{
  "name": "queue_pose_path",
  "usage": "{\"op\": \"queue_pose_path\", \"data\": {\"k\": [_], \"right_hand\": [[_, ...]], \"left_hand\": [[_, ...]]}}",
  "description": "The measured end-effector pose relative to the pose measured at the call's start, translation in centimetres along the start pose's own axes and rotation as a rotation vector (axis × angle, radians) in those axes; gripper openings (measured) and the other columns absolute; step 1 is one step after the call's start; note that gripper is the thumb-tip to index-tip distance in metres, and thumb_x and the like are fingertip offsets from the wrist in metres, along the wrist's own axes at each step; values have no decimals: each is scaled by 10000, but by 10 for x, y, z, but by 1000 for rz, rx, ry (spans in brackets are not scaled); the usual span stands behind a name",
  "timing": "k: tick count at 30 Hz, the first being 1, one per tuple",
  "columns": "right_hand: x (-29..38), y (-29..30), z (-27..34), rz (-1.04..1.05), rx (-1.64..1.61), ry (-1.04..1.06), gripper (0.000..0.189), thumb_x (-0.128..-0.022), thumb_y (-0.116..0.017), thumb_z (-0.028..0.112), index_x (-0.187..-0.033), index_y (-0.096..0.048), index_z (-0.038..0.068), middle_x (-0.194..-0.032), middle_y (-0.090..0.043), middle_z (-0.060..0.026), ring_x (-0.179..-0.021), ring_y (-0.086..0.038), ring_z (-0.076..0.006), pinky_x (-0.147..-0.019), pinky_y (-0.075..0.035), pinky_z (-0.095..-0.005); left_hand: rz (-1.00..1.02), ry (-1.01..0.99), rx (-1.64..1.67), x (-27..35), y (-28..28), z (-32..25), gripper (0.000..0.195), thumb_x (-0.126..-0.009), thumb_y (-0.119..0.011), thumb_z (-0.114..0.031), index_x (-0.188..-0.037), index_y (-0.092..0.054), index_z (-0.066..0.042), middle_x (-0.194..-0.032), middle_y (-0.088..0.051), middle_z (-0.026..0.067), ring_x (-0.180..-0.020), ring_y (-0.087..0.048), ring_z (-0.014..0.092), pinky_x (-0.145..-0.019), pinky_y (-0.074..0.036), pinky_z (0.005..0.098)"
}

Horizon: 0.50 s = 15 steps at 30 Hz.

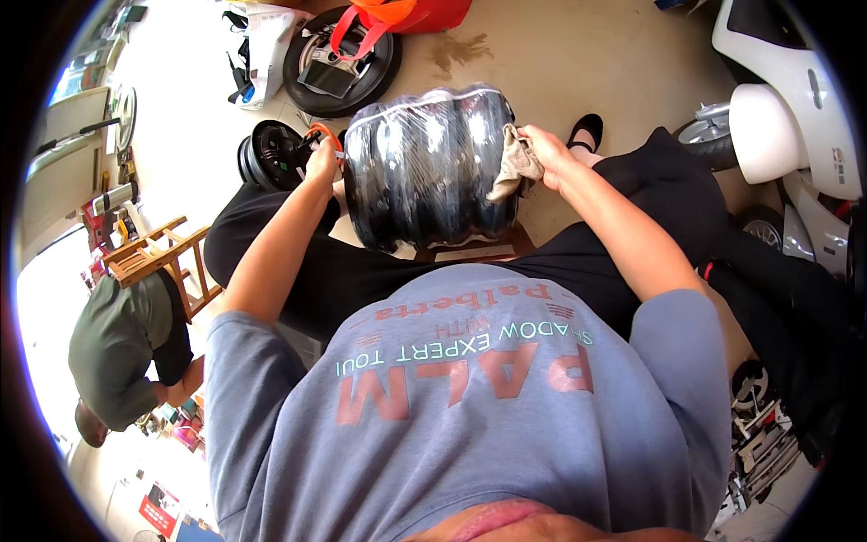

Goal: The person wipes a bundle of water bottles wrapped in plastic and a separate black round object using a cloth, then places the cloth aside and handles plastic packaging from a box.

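A stack of black wheel rims wrapped in clear plastic film [430,169] lies on its side between the person's knees, over a wooden stool [511,245]. My left hand [324,159] is at the left end of the stack, its fingers closed around a small dark thing with an orange loop [325,130], too small to name. My right hand [545,159] holds a crumpled beige cloth [516,166] against the stack's right end. Just left of my left hand, a black wheel rim [271,154] with a green mark rests near the left knee.
A tyred wheel [339,88] with a dark flat screen device [328,79] on it lies beyond the stack, beside a white bag [267,47] and a red bag [433,15]. White scooters [779,122] stand at right. A person [129,339] bends by a wooden ladder-like stool [159,254] at left.
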State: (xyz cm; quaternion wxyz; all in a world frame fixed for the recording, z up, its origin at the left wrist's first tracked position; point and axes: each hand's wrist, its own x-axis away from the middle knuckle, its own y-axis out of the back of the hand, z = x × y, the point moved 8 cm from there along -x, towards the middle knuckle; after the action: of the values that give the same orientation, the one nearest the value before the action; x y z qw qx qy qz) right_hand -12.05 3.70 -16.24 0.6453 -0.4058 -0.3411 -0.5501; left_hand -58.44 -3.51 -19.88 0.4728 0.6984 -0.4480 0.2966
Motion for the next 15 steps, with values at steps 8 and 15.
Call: {"op": "queue_pose_path", "data": {"k": [8,15], "right_hand": [[-18,-18,-3,-74,-257,-96,319,-928,-479,412,-770,-573,152,-664,-537,-34,-546,-494,-181,-507,-438,-364],[20,-10,20,-14,-360,4,348,-929,-526,404,-816,-626,90,-777,-675,-96,-663,-652,-235,-652,-563,-400]], "left_hand": [[144,203,381,47,-68,-16,484,-985,-433,-494,-1163,-657,-104,-1087,-713,135,-992,-681,299,-943,-508,511],[310,87,637,101,-79,-37,507,-987,-420,-491,-1182,-638,-77,-1052,-713,128,-916,-703,263,-865,-564,457]]}}
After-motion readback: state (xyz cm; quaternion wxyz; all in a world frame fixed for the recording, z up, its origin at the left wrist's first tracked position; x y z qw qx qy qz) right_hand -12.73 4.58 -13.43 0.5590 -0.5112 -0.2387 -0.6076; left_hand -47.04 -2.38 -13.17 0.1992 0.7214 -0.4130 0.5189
